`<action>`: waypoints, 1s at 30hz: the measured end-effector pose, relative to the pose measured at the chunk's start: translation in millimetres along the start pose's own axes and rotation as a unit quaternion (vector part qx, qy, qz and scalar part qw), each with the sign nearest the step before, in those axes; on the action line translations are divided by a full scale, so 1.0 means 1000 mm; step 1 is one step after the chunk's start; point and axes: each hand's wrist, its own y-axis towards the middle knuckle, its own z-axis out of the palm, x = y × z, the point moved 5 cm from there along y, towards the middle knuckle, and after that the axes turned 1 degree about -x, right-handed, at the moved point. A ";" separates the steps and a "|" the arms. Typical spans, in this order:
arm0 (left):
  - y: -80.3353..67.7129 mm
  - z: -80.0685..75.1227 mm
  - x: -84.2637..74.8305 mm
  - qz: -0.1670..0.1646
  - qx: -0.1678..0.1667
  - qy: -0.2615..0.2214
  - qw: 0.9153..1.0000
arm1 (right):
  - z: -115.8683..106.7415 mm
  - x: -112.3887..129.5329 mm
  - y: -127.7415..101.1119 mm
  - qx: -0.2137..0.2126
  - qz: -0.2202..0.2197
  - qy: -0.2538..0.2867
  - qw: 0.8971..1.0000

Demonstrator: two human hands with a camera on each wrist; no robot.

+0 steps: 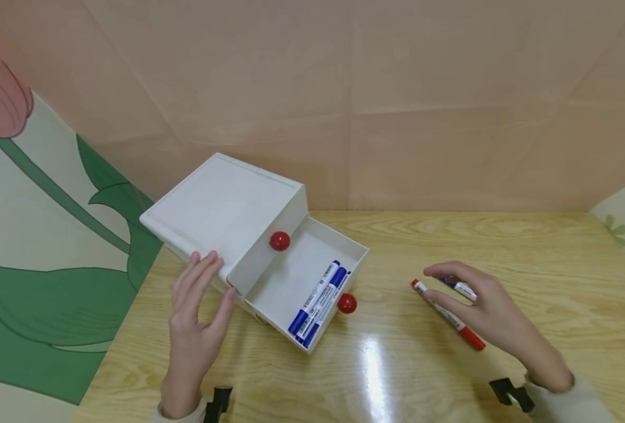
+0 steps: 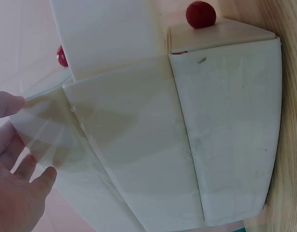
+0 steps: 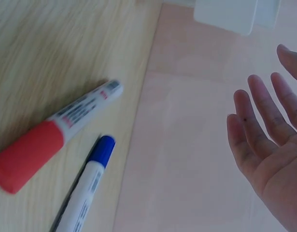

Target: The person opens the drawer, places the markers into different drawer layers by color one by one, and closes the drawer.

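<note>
A white drawer box stands on the table with one drawer pulled out. Several blue-and-white markers lie in that drawer. My left hand is at the box's near left corner, fingers spread and holding nothing; I cannot tell whether its fingertips touch the box. Above two markers on the table hovers my right hand, empty, with thumb and fingers apart. One is a red marker; the other, a blue marker, is partly hidden by the hand in the head view.
Red round knobs sit on the drawer fronts, one on the upper drawer and one on the pulled-out drawer. The wooden table meets a pinkish cloth backdrop behind. A flower-patterned panel is at the left.
</note>
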 end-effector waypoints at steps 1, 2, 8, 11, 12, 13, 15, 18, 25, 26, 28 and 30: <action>0.000 0.000 0.000 0.000 0.000 -0.001 1.000 | -0.001 -0.001 -0.001 -0.002 -0.003 -0.002 1.000; 0.000 0.000 0.000 0.001 0.000 -0.002 1.000 | -0.002 -0.002 -0.002 -0.005 -0.006 -0.004 1.000; 0.000 0.000 0.000 0.006 0.001 -0.004 1.000 | -0.005 -0.008 -0.009 -0.015 -0.005 0.002 1.000; 0.000 0.000 0.000 0.004 0.002 -0.002 1.000 | -0.007 -0.012 -0.013 -0.017 0.011 0.008 1.000; 0.000 0.000 0.000 0.004 0.002 -0.002 1.000 | -0.007 -0.014 -0.015 -0.018 0.017 0.009 1.000; 0.000 0.000 0.000 0.004 0.002 -0.002 1.000 | -0.008 -0.016 -0.017 -0.017 0.027 0.010 0.999; 0.000 0.000 0.000 0.006 0.002 -0.002 1.000 | -0.009 -0.021 -0.021 -0.015 0.044 0.011 0.999; 0.000 0.000 -0.001 0.009 0.000 -0.003 1.000 | -0.011 -0.029 -0.024 -0.020 0.055 0.005 0.998; 0.000 0.000 -0.001 0.018 -0.004 -0.006 1.000 | -0.018 -0.041 -0.032 -0.027 0.061 -0.005 0.998; 0.000 0.000 -0.001 0.019 -0.005 -0.006 1.000 | -0.019 -0.043 -0.034 -0.024 0.064 -0.004 0.998; 0.000 0.000 -0.001 0.019 -0.005 -0.006 1.000 | -0.020 -0.047 -0.037 -0.020 0.066 -0.003 0.998; 0.000 0.000 -0.001 0.017 -0.003 -0.006 1.000 | -0.022 -0.050 -0.040 -0.021 0.069 -0.008 0.997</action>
